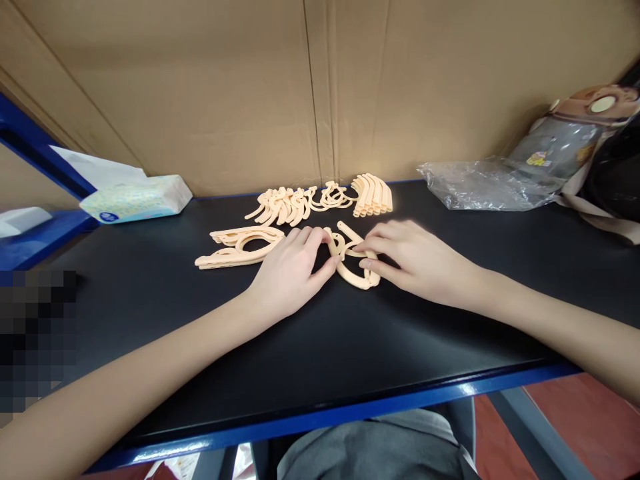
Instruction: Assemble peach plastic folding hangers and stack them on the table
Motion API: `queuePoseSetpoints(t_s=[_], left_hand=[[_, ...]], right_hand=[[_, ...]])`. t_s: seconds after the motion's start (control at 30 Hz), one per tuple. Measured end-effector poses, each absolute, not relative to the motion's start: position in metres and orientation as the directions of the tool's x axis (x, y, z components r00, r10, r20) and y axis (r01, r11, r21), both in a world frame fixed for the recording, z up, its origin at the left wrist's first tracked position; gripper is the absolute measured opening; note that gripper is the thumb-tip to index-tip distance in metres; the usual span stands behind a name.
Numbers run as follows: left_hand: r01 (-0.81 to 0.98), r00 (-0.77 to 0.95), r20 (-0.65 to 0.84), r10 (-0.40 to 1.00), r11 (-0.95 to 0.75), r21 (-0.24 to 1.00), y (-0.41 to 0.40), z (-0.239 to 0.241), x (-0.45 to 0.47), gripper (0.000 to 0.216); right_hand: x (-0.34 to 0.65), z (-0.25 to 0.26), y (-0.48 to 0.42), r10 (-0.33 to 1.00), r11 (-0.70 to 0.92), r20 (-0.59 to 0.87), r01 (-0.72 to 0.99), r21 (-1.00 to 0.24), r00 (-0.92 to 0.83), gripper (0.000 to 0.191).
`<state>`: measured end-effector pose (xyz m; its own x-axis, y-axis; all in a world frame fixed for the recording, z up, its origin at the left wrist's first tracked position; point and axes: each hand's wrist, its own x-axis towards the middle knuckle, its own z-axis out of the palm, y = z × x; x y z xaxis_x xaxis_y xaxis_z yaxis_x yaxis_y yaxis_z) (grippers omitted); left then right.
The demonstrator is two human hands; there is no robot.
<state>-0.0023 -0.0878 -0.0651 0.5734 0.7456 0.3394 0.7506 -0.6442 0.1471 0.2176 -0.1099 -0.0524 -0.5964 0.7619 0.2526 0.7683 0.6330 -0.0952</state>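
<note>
My left hand [290, 273] and my right hand [415, 260] meet at the middle of a black table [350, 347]. Both pinch the same cream plastic hanger piece [350, 263], which lies on the tabletop between them. Left thumb and fingers close on its left end; right fingers press its right side. Just left of my left hand lies a flat stack of assembled cream hangers [235, 247]. Behind the hands sits a pile of loose hook-shaped cream parts [285, 205] and a neat row of curved cream parts [373, 195].
A tissue pack [135, 198] rests at the back left by a blue shelf frame [30, 150]. A crumpled clear plastic bag [480, 183] and a printed bag [575, 140] lie at the back right. Cardboard [320, 87] walls the rear. The table's blue front edge [350, 410] is near my lap.
</note>
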Motion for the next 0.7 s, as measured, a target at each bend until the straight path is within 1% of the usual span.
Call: queuePoseSetpoints(t_s=[0.07,0.13,0.2,0.3,0.37,0.5,0.7], left_hand=[[0.754,0.563,0.332,0.757,-0.635,0.169,-0.0871,-0.0651,-0.0022,0.026],[0.754,0.547,0.33,0.769,-0.624,0.204,-0.086,-0.0658,-0.0022,0.027],[0.741,0.523,0.335,0.784,-0.612,0.276,-0.0848,-0.0666,-0.0023,0.026],[0.689,0.486,0.343,0.804,-0.594,0.415,-0.0834,-0.0676,-0.003,0.028],[0.655,0.475,0.342,0.811,-0.585,0.478,-0.0829,-0.0678,-0.0035,0.03],[0.626,0.474,0.342,0.811,-0.584,0.518,-0.0818,-0.0676,-0.0038,0.034],[0.596,0.474,0.345,0.81,-0.584,0.551,-0.078,-0.0676,-0.0038,0.03]], right_hand=[[0.2162,-0.0534,-0.1118,0.768,0.637,0.242,0.745,-0.197,-0.593,0.034],[0.2151,-0.0546,-0.1136,0.767,0.641,0.24,0.729,-0.241,-0.595,0.035],[0.2146,-0.0552,-0.1146,0.762,0.647,0.244,0.722,-0.246,-0.6,0.035],[0.2152,-0.0543,-0.115,0.751,0.66,0.235,0.709,-0.248,-0.617,0.036],[0.2162,-0.053,-0.1149,0.742,0.671,0.221,0.7,-0.245,-0.633,0.038],[0.2184,-0.0512,-0.1146,0.708,0.705,0.182,0.67,-0.235,-0.682,0.041],[0.2195,-0.0526,-0.1156,0.677,0.735,0.178,0.646,-0.205,-0.714,0.045]])
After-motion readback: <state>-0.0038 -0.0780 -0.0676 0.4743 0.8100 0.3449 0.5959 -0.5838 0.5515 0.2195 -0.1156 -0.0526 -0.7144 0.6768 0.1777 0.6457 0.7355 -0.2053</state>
